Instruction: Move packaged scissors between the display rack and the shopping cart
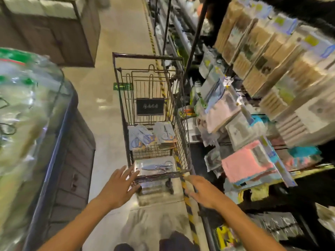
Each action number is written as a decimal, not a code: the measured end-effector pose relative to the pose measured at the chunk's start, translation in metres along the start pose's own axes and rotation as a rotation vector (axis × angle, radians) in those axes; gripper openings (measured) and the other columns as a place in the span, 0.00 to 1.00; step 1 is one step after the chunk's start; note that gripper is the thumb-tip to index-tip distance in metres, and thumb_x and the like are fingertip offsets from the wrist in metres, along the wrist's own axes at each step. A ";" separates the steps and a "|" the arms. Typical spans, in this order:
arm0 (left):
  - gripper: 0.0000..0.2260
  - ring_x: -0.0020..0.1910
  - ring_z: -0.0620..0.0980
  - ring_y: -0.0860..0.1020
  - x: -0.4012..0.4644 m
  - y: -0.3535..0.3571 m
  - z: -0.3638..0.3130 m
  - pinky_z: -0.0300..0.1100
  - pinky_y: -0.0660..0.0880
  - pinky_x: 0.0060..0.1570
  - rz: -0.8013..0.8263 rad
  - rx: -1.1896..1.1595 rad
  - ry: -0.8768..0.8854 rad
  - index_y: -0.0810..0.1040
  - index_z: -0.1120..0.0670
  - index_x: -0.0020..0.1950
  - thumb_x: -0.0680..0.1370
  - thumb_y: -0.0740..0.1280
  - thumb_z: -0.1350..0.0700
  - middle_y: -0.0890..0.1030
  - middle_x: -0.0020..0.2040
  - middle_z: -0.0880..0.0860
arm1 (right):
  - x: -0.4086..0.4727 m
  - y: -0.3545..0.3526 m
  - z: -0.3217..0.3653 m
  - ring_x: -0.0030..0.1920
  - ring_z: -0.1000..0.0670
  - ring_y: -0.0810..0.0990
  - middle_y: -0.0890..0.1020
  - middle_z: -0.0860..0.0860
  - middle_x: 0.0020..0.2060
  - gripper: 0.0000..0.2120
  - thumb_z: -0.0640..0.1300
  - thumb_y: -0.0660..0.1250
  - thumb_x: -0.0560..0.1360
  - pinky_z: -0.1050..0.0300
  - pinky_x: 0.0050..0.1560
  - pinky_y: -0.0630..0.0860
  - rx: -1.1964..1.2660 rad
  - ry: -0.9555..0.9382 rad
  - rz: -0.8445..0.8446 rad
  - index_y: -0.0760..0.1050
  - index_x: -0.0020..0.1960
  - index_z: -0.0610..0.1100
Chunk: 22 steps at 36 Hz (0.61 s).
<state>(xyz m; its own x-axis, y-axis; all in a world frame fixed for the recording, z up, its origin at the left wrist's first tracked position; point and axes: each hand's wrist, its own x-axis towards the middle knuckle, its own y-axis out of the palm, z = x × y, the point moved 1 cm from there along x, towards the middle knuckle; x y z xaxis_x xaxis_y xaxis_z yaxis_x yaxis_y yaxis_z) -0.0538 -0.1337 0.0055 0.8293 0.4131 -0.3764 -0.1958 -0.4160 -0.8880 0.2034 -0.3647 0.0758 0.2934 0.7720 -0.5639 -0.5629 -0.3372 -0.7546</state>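
Note:
A dark wire shopping cart (181, 124) stands in the aisle ahead of me. Inside it lie packaged scissors: a loose pile with blue handles (140, 138) at the left, a neat stack (165, 135) at the right, and one flat pack (156, 167) nearest me. My left hand (118, 185) hovers at the cart's near left corner, fingers spread and empty. My right hand (201, 190) hovers by the near right corner, also spread and empty. The display rack (253, 98) of hanging packets rises on the right.
A blue-framed bin of clear plastic-wrapped goods (27, 115) fills the left side. Brown cabinets (54, 33) stand at the back left. A yellow-and-black striped floor line (190, 214) runs along the rack's base. The aisle floor (101, 124) lies between the cart and the bin.

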 end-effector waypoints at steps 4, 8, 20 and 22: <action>0.48 0.81 0.61 0.58 0.020 -0.002 -0.008 0.56 0.57 0.79 0.029 -0.040 -0.046 0.61 0.48 0.82 0.73 0.27 0.26 0.60 0.82 0.54 | 0.046 -0.006 -0.016 0.76 0.48 0.65 0.68 0.50 0.76 0.27 0.57 0.61 0.82 0.54 0.75 0.62 -0.013 -0.043 0.036 0.63 0.78 0.50; 0.51 0.82 0.57 0.52 0.049 -0.014 -0.018 0.52 0.49 0.80 0.077 -0.080 -0.104 0.56 0.47 0.83 0.68 0.23 0.26 0.56 0.83 0.52 | 0.095 -0.017 -0.029 0.77 0.47 0.63 0.67 0.48 0.76 0.27 0.58 0.59 0.83 0.54 0.76 0.61 -0.012 -0.081 0.073 0.63 0.79 0.48; 0.30 0.66 0.64 0.79 0.151 0.018 -0.031 0.54 0.65 0.68 0.118 -0.118 -0.338 0.81 0.55 0.68 0.84 0.46 0.40 0.80 0.68 0.59 | 0.223 -0.022 -0.078 0.76 0.46 0.66 0.69 0.50 0.75 0.31 0.66 0.51 0.81 0.53 0.73 0.63 0.040 -0.148 0.209 0.62 0.78 0.51; 0.33 0.64 0.64 0.80 0.163 0.027 -0.031 0.56 0.75 0.65 0.172 -0.132 -0.382 0.81 0.56 0.67 0.85 0.43 0.39 0.81 0.66 0.59 | 0.236 -0.022 -0.082 0.76 0.44 0.65 0.69 0.48 0.75 0.28 0.60 0.55 0.82 0.52 0.73 0.62 0.031 -0.168 0.260 0.61 0.79 0.49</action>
<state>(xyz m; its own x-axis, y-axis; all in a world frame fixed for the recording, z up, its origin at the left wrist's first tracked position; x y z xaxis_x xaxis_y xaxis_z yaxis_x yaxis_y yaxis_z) 0.0922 -0.1024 -0.0721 0.5321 0.5886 -0.6087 -0.2247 -0.5949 -0.7717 0.3488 -0.2190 -0.0683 0.0059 0.7412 -0.6713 -0.6260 -0.5207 -0.5805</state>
